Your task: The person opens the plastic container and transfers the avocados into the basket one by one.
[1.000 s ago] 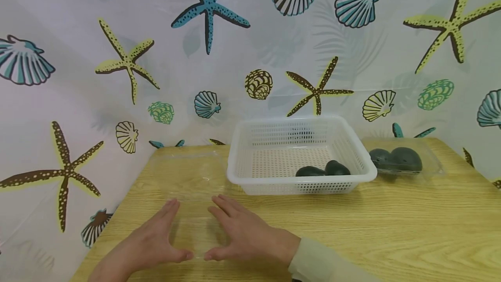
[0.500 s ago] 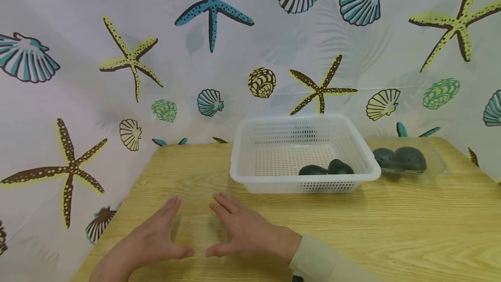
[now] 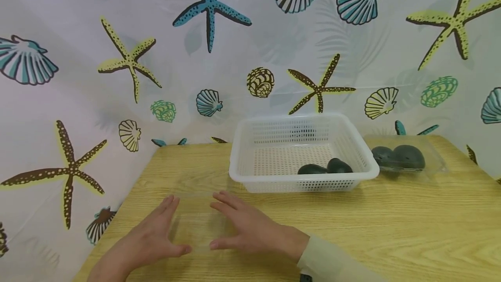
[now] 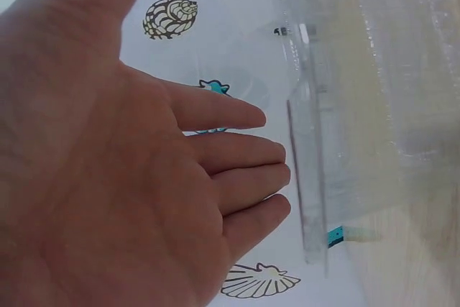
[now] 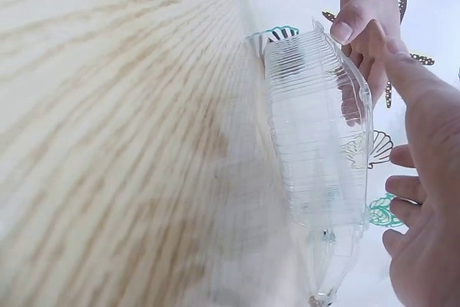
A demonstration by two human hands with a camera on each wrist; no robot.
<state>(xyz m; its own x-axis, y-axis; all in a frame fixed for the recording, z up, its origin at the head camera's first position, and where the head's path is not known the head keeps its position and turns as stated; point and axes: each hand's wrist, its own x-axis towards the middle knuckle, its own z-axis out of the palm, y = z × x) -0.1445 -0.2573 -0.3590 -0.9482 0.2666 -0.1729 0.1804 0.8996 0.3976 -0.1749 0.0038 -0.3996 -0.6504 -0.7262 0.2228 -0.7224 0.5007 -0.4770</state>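
Observation:
On the wooden table, a clear ribbed plastic clamshell container [image 5: 316, 134] lies between my two hands; nothing shows inside it. My left hand [image 3: 146, 236] is at its left side, fingers straight and thumb spread. In the left wrist view, those fingertips stop just short of the container's rim [image 4: 307, 156]. Opposite, my right hand [image 3: 254, 229] has its thumb and fingers spread apart, over the container's right side. From the right wrist view, the fingers of this hand hang beside the rim, holding nothing. Transparent plastic also extends behind the hands, its outline faint.
A white perforated basket [image 3: 303, 182] stands behind and to the right, with dark green avocados [image 3: 339, 166] in its front right corner. Further right, another clear clamshell [image 3: 434, 160] contains two more avocados [image 3: 409, 157]. A shell-and-starfish patterned curtain [image 3: 235, 55] hangs along the table's back and left.
The clear plastic behind my hands shows a lower, smaller outline than a second ago. My right hand has shifted slightly right, widening the gap between my thumbs.

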